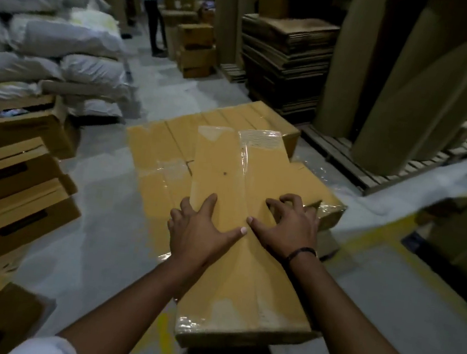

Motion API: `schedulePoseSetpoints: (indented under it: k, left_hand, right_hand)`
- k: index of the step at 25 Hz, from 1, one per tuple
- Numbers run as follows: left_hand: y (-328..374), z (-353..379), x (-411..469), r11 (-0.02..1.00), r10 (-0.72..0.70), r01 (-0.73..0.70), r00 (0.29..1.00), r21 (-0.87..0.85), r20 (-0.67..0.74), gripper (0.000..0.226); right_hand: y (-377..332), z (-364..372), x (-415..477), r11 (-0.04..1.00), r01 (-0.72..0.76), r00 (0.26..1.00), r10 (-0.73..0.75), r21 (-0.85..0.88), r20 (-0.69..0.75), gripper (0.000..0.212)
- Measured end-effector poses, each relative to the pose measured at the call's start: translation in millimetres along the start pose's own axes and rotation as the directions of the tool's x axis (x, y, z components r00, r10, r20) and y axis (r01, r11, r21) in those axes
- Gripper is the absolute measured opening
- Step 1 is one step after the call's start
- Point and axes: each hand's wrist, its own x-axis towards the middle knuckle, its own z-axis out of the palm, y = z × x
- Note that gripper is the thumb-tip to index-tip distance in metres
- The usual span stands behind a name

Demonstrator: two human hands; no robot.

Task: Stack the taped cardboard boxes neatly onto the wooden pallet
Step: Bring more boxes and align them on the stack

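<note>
Two long taped cardboard boxes lie side by side on top of a low stack of tan boxes [168,145] in the middle of the floor. My left hand [202,231] lies flat with spread fingers on the left long box [219,163]. My right hand [288,224] presses arched fingertips onto the right long box [260,162], its thumb lying along the seam between the two. The near end of the top layer [242,313] juts toward me. The stack hides whatever is beneath it, so I see no pallet under it.
Open printed cartons [15,194] stand at the left, with white sacks [52,37] piled behind them. A wooden pallet [343,158] with tall cardboard rolls is at the right, and flat cardboard sheets [288,54] lie stacked behind. A person [154,20] stands far back in the aisle.
</note>
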Motion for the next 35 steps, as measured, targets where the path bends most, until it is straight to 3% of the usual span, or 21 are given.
schedulePoseSetpoints:
  k: [6,11,19,25,30,35]
  left_hand:
    - [192.0,86.2,-3.8,0.99,0.139,-0.137,0.989,-0.044,0.053,0.105]
    - [297.2,136.9,-2.5,0.982,0.171,-0.161,0.979,-0.096,0.115,0.103]
    - [380.5,203.2,81.6,0.987,0.156,-0.149,0.978,-0.061,0.136,0.104]
    - [450.5,261.4,196.2,0.989,0.121,-0.11,0.985,-0.095,0.123,0.101]
    - [497.3,287.8,289.4,0.986,0.128,-0.111,0.982,-0.121,0.138,0.105]
    - [517.5,315.1,348.9,0.992,0.052,-0.023,0.968,-0.124,0.243,0.103]
  right_hand:
    - [179.5,-101.5,43.2,0.992,-0.122,0.992,0.12,-0.039,-0.042,0.073]
    - [275.2,-155.9,80.0,0.983,-0.162,0.986,0.159,-0.087,-0.043,0.073]
    - [363.2,-143.2,181.4,0.982,-0.161,0.986,0.165,-0.097,0.03,0.076]
    - [416.0,-128.1,314.7,0.972,-0.145,0.987,0.156,-0.184,0.046,0.084]
    - [448.6,-118.1,428.2,0.978,-0.101,0.992,0.113,-0.183,0.056,0.076]
    - [472.7,-91.6,503.7,0.983,-0.047,0.99,0.07,-0.176,0.126,0.072]
